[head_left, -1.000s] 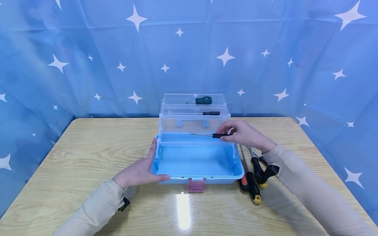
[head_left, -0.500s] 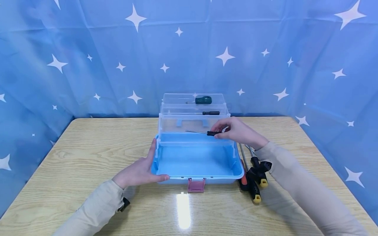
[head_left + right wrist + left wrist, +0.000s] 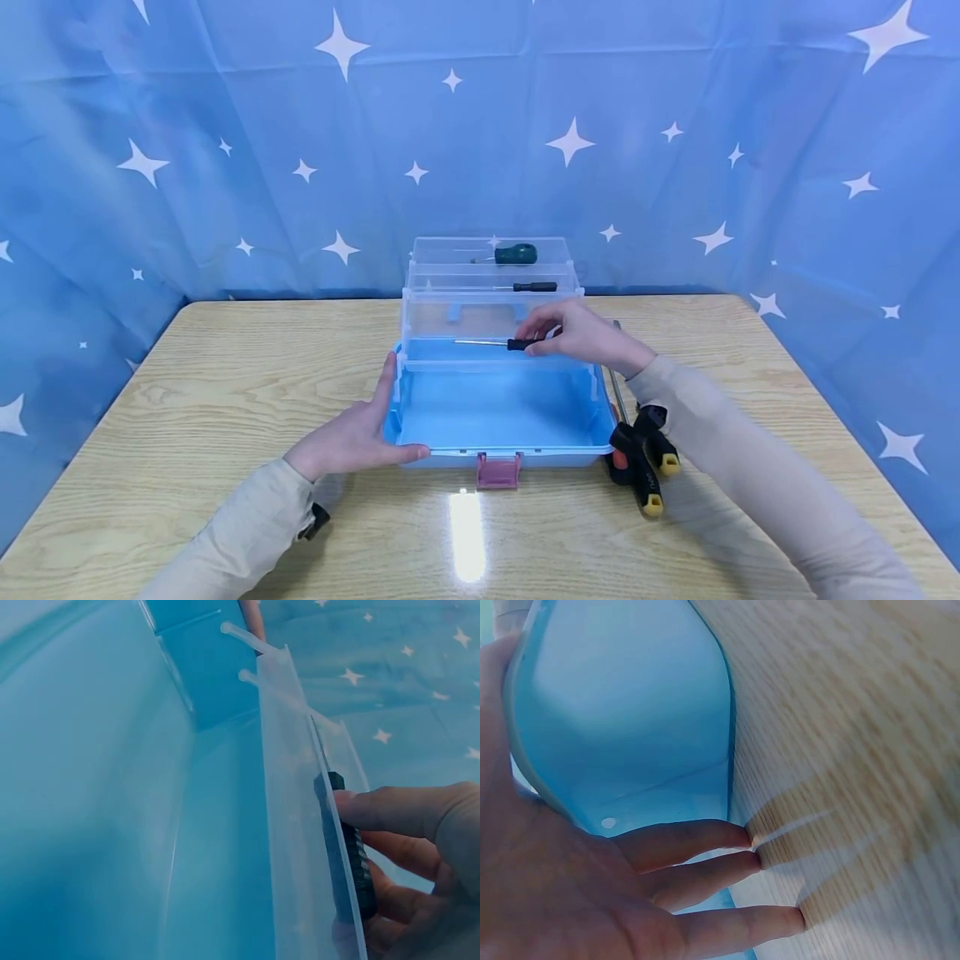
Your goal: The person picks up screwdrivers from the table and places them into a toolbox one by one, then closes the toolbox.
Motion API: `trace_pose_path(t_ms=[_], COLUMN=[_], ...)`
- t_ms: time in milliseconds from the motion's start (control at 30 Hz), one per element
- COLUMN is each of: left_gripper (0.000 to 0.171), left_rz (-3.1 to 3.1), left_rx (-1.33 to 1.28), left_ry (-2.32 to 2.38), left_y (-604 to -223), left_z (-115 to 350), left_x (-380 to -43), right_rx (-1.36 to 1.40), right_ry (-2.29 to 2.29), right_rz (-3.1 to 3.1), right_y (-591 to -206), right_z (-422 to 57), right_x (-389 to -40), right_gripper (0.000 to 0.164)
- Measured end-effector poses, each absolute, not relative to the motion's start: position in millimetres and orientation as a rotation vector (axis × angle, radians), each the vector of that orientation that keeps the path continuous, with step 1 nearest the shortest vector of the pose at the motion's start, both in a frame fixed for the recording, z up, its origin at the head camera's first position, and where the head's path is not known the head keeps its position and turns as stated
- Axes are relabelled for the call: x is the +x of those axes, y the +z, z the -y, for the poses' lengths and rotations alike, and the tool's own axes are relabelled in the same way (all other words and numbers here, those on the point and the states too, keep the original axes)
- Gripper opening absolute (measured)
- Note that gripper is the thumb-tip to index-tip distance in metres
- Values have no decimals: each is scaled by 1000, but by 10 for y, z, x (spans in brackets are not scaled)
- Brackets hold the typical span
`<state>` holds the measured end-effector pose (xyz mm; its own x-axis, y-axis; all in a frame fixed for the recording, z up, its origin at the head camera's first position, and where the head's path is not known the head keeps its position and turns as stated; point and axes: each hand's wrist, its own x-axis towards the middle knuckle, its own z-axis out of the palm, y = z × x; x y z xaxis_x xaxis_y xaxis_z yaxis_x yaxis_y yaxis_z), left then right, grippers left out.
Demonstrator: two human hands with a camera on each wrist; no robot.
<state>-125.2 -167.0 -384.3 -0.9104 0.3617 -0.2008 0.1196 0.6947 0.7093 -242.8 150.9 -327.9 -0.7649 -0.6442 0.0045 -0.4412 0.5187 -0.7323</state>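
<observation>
While the left hand [image 3: 358,435] spreads its fingers against the left side of the blue plastic box [image 3: 558,458], the right hand [image 3: 577,332] pinches the thin metal screwdriver [image 3: 516,344] by its black handle. Its tip points left, its length running along the clear plastic tray [image 3: 495,365].
</observation>
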Motion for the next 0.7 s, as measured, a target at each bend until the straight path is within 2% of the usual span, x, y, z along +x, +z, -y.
trace_pose_path(t_ms=[700], left_gripper=[128], left_rz=[-2600], left_rx=[361], left_ry=[1013], left_y=[-3856], left_z=[1670], left_x=[-1246], right_rx=[-837], right_ry=[-1198], right_rz=[-2522], right_y=[-3243], right_z=[-1569], right_x=[-2402], right_gripper=[20])
